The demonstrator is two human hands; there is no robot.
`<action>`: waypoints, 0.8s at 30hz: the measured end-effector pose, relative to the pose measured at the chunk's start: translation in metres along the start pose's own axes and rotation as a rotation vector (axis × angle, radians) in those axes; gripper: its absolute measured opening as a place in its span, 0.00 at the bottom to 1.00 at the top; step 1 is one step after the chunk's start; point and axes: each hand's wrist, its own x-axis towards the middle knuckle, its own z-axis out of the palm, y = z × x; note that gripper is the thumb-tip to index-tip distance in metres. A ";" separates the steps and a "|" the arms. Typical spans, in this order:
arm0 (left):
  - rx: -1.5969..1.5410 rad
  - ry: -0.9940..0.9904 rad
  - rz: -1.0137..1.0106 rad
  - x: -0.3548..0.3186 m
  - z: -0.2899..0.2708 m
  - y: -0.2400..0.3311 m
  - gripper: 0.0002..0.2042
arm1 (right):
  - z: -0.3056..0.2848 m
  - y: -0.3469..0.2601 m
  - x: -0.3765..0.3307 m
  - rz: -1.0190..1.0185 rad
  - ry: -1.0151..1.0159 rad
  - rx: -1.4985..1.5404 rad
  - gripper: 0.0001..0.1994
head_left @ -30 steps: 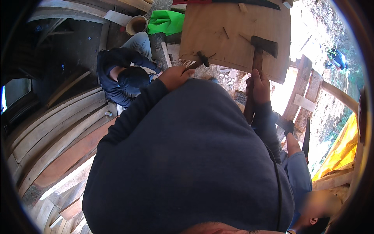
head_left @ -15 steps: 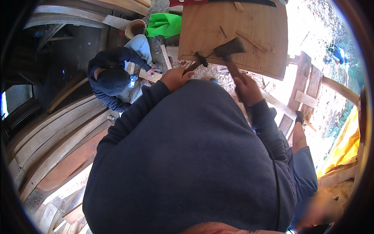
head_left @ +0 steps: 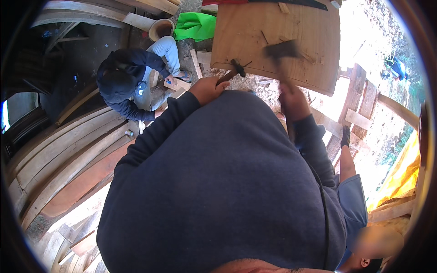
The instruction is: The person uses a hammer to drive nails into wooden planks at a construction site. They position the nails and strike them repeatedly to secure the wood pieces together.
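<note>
My left hand (head_left: 207, 91) is closed round the wooden handle of a hammer (head_left: 237, 68), whose dark head points away from me by the board's near edge. A thin dark piece like a nail (head_left: 248, 63) sticks out beside the hammer head. In my right hand (head_left: 293, 102) is the handle of a hatchet (head_left: 281, 49); its blade is blurred by motion, above the board and to the right of the hammer, apart from it. The plywood-topped surface (head_left: 314, 27) carries wood scraps (head_left: 307, 55) and a loose nail (head_left: 264, 37).
A handsaw (head_left: 291, 3) lies at the board's far edge, a green cloth (head_left: 195, 26) and a bucket (head_left: 161, 29) left of it. One person (head_left: 120, 82) crouches at the left; another (head_left: 353, 195) is close at my right. Long planks (head_left: 68, 154) are stacked at left.
The hatchet has swung right and slightly away from the hammer head, its blade now blurred. My left hand barely moved. The crouching person has shifted a little left, arms repositioned.
</note>
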 end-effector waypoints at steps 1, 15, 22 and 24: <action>0.015 -0.011 -0.010 0.000 -0.002 -0.002 0.28 | 0.004 -0.019 -0.006 0.136 -0.104 -0.030 0.16; 0.027 -0.040 -0.031 0.004 -0.004 -0.004 0.29 | -0.009 -0.041 0.008 0.287 0.196 0.380 0.15; 0.005 -0.024 -0.008 0.003 -0.004 -0.003 0.29 | -0.006 -0.040 0.002 0.320 0.109 0.306 0.15; 0.015 -0.036 -0.022 0.003 -0.007 0.003 0.29 | -0.006 -0.038 0.002 0.327 0.155 0.368 0.15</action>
